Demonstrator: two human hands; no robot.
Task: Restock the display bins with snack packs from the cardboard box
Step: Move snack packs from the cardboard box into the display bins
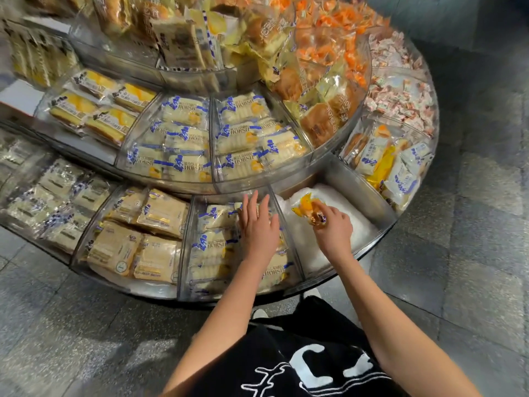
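Right hand pinches 1 orange-yellow snack pack directly above the white-lined bin; left hand, fingers straight, lies over blue-printed packs just left.

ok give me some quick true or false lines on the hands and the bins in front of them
1. The right hand pinches a small orange-and-yellow snack pack. True.
2. The left hand grips a pack. False: its fingers are straight, spread over the blue-and-white packs.
3. The bin under the right hand is piled full. False: it shows mostly bare white bottom.
4. The orange packs sit on a higher tier than the hands. True.
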